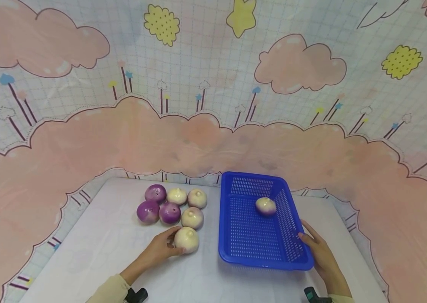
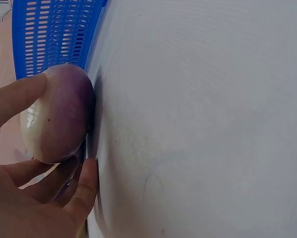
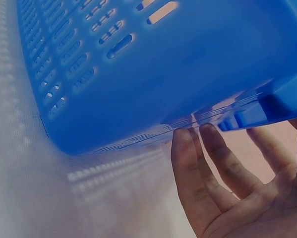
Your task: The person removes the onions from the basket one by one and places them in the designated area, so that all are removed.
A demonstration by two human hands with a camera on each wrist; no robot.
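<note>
My left hand point(image 1: 162, 246) grips a white-and-purple turnip point(image 1: 187, 240) at the near end of a group on the table, thumb on one side and fingers on the other. In the left wrist view this turnip point(image 2: 64, 114) shows a pale side and a purple side, close against the tabletop. Holding the right rim of the blue plastic basket point(image 1: 259, 264) is my right hand point(image 1: 321, 254), its thumb over the rim. The right wrist view has the fingers point(image 3: 185, 158) against the basket's outer wall point(image 3: 188, 64). One turnip point(image 1: 265, 206) lies inside the basket.
Beyond the left hand sit several more turnips, some purple side up point(image 1: 148, 211), some pale side up point(image 1: 192, 218). The white table point(image 1: 96, 252) ends at a patterned cloth backdrop point(image 1: 198, 143) behind and at the sides.
</note>
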